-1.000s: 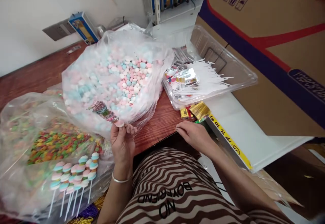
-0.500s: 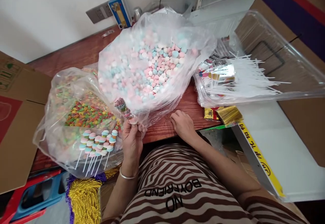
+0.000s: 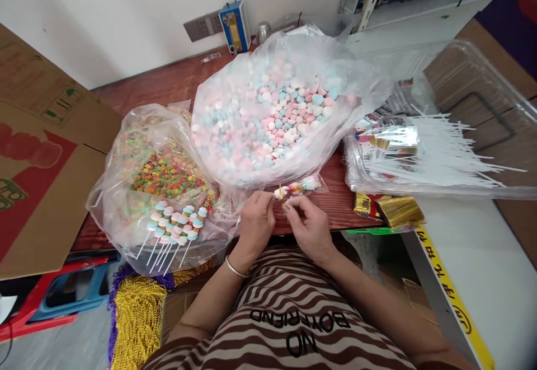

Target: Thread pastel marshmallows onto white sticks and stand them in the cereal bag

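A wrapped marshmallow candy skewer (image 3: 302, 185) in a clear bag lies crosswise above my hands, its neck pointing left. Round that neck sits a gold twist tie (image 3: 281, 192). My left hand (image 3: 257, 218) is closed at the neck of the bag, gripping the skewer. With thumb and fingertips pinched just below the neck, my right hand (image 3: 308, 223) is closed at the tie; the pinched end is hardly visible. To the left, several unwrapped marshmallow skewers (image 3: 176, 224) on white sticks lie on a clear bag.
Behind my hands stands a big bag of pastel marshmallows (image 3: 289, 118). A bag of coloured ring candies (image 3: 163, 177) is at left. A clear plastic tray (image 3: 356, 182) holds white sticks (image 3: 453, 151) and wrappers. Gold twist ties (image 3: 400, 211) lie before it. A cardboard box (image 3: 50, 95) borders the left.
My right hand has come over to my left hand. The wrapped skewer, upright in my left hand before, now lies sideways with a gold tie at its neck. The camera view has shifted.
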{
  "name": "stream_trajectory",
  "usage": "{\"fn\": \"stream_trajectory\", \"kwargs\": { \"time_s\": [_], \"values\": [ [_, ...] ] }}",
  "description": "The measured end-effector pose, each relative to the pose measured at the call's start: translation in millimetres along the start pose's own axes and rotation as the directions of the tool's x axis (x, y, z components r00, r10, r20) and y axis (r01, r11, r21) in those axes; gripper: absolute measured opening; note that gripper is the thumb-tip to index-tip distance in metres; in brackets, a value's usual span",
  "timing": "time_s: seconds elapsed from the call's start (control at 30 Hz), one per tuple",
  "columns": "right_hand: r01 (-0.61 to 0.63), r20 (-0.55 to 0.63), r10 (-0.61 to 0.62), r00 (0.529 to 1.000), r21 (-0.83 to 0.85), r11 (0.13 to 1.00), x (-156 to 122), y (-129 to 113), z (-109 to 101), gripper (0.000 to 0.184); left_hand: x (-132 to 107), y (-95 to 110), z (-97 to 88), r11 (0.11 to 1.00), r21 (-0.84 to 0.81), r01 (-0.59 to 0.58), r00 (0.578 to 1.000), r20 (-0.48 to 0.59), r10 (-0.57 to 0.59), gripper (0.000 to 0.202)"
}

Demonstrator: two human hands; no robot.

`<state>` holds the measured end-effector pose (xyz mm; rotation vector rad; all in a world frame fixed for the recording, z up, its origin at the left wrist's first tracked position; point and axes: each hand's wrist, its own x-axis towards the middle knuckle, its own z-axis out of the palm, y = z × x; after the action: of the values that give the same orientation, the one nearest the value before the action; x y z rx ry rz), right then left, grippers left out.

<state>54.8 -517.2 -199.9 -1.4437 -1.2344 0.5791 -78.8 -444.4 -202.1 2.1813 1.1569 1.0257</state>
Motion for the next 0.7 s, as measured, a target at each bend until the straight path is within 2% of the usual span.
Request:
{"fn": "stream_trajectory", "kwargs": {
  "time_s": [0.1, 0.23, 0.43, 0.57, 0.7],
  "values": [
    [-0.126, 0.022, 0.125, 0.992, 0.077, 0.989, 4, 7, 12, 0.022, -2, -1, 4.1, 0.994, 0.083, -0.072, 0.997, -0.002, 0.073, 0.023],
    [-0.193, 0.063, 0.186, 0.981, 0.148, 0.97, 5, 14, 16, 0.025, -3, -4, 4.5, 0.994, 0.074, -0.08, 0.997, 0.009, 0.079, 0.021],
    [-0.241, 0.022, 0.242, 0.97, 0.188, 0.952, 8, 15, 18, 0.026, -6, -3, 8.9, 0.999, -0.049, 0.0, 1.0, -0.011, -0.001, 0.013],
    [-0.233, 0.005, 0.236, 0.972, 0.185, 0.955, 10, 17, 19, 0.026, -6, -2, 8.8, 0.971, -0.225, 0.081, 0.995, -0.038, -0.092, 0.018],
    [-0.211, -0.01, 0.214, 0.977, 0.126, 0.969, 8, 14, 20, 0.024, -4, 1, 6.2, 0.947, -0.281, 0.153, 0.986, -0.025, -0.167, 0.014]
  ]
}}
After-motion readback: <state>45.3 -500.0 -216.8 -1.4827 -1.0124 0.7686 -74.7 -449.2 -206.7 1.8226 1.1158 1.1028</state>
